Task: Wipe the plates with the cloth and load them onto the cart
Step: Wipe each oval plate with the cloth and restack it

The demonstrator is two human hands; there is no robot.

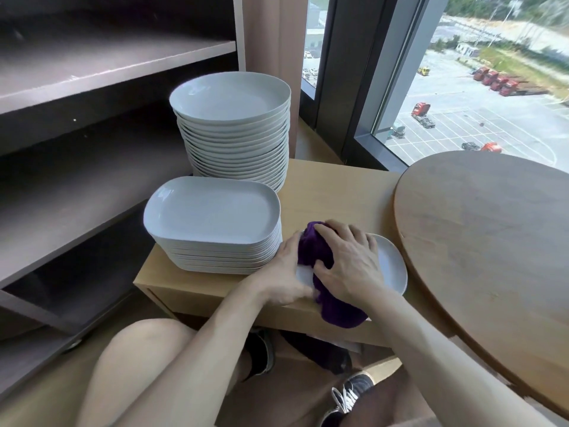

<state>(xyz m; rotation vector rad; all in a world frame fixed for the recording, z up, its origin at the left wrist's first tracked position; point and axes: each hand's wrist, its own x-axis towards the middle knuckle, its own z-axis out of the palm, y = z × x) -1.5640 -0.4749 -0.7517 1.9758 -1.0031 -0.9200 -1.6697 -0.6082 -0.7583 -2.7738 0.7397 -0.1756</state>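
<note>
Two plate stacks stand at the left edge of the low table [338, 192], beside dark shelves [92, 72]: round stack [234, 131] behind, oblong stack [212, 223] in front. At the front edge, the left hand [277, 272] grips the single plate [391, 266] by its rim. The right hand [351, 266], curled over the purple cloth [314, 251], presses it onto the plate. A round wooden top [492, 241] sits right, below the window [492, 103].

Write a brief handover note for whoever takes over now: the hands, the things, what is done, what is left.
Left hand holds the left rim of the plate on the low table.
Right hand grips the purple cloth, pressing it on that plate.
Oblong stack beside it, round stack behind.
Done: no plate shows on the cart shelves.
Left: finish this plate, wipe both stacks, load all.
</note>
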